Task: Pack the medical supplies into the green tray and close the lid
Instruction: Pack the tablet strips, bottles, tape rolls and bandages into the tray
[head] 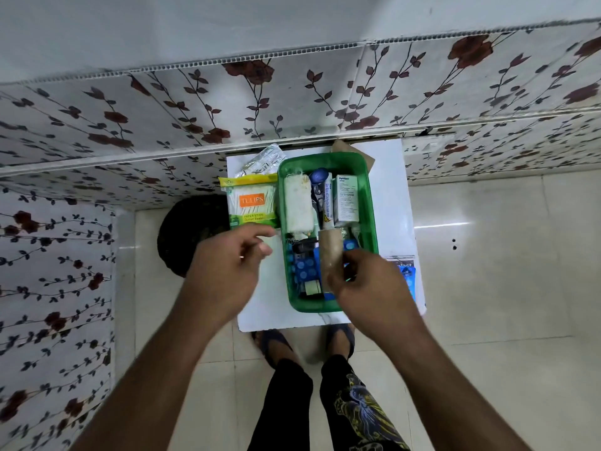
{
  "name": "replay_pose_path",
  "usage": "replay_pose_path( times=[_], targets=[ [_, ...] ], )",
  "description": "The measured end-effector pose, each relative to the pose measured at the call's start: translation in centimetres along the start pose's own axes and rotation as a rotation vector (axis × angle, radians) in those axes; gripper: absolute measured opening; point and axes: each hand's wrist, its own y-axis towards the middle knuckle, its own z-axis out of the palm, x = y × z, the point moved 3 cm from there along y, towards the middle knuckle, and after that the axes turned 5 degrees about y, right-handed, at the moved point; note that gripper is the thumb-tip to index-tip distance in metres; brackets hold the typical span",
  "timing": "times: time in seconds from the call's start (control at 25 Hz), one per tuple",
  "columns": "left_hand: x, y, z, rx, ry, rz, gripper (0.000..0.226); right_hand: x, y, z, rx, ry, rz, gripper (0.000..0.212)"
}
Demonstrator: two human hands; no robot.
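Observation:
The green tray stands on a small white table. It holds a white gauze roll, a white medicine box, a blue-capped tube and blue blister strips. My right hand is over the tray's near end and grips a brown roll that stands in the tray. My left hand hovers left of the tray, fingers loosely apart and empty, just below a pack of cotton swabs. No lid is in view.
A silver foil packet lies behind the swabs. A blue packet lies on the table right of the tray, partly behind my right hand. A brown piece sticks out behind the tray. A dark round object sits on the floor at left. Flowered walls close in behind and left.

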Motion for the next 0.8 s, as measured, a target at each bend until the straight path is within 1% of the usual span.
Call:
replay_pose_path(
  times=[0.08, 0.16, 0.28, 0.44, 0.56, 0.64, 0.68, 0.72, 0.8],
  targets=[
    [2.8, 0.4, -0.9, -0.061, -0.047, -0.114, 0.024, 0.3, 0.2, 2.1, 0.029, -0.11, -0.012, 0.028],
    [4.6, 0.8, -0.7, -0.052, -0.059, -0.167, 0.023, 0.5, 0.5, 3.5, 0.044, -0.196, -0.018, 0.032],
    [6.1, 1.3, 0.0, -0.022, -0.083, -0.187, 0.021, 0.6, 0.8, 4.7, 0.053, -0.232, -0.025, 0.041],
    [6.5, 1.1, 0.9, 0.003, -0.102, -0.178, 0.017, 0.3, 1.0, 5.2, 0.064, -0.277, -0.019, 0.035],
    [6.2, 0.8, 1.4, 0.015, -0.114, -0.196, 0.017, 0.5, 1.1, 5.1, 0.079, -0.309, -0.018, 0.038],
    [6.0, 0.7, 1.7, 0.027, -0.106, -0.201, 0.016, 1.0, 0.7, 4.8, 0.073, -0.304, -0.056, 0.039],
    [5.9, 0.6, 1.9, 0.031, -0.101, -0.196, 0.016, 1.2, 0.3, 4.3, 0.039, -0.273, -0.089, 0.04],
    [5.8, 0.6, 1.9, 0.021, -0.103, -0.185, 0.016, 1.1, -0.1, 3.2, -0.045, -0.212, -0.129, 0.039],
    [5.7, 0.9, 1.7, -0.057, -0.129, -0.155, 0.017, -0.1, -0.8, 0.0, -0.322, -0.034, -0.154, 0.027]
  ],
)
